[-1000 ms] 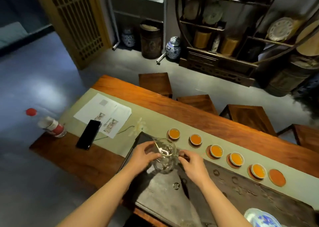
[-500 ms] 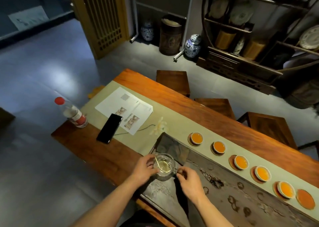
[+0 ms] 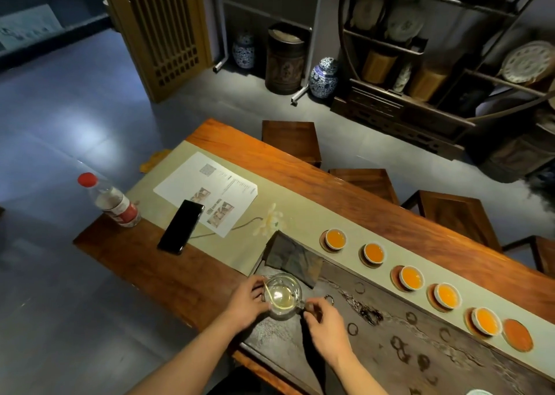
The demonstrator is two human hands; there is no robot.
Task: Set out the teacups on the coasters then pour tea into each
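The glass pitcher (image 3: 282, 297) stands on the dark tea tray (image 3: 390, 343) at the near edge of the table (image 3: 168, 274), between the two hands. The left hand (image 3: 244, 300) wraps the pitcher's left wall, fingers curled against the glass. The right hand (image 3: 326, 324) is narrowed at the handle side, thumb and forefinger pinched at the small handle; whether the pinch is fully closed on it cannot be told.

Handling, as a judgement: the pitcher is thin clear glass, rigid, fragile and likely slick. It holds only a shallow layer of pale liquid, so it should be light. Take it by the handle with the right hand and steady the body with the left; avoid knocking it against the tray.

Count:
- Teacups (image 3: 411, 277): five, white-rimmed, in a diagonal row beyond and to the right of the right hand, each seated on a coaster and each showing orange liquid inside.
- Coasters: six. Five carry cups; one bare coaster (image 3: 518, 334) lies at the far-right end of the row, just beside the last cup.
- Pitchers: one.

By this count one cup is missing for the sixth coaster; no spare cup can be identified.

To the left of the left hand, well apart, lie a phone (image 3: 181, 226), a printed sheet (image 3: 207, 192) and a plastic bottle (image 3: 112, 202).
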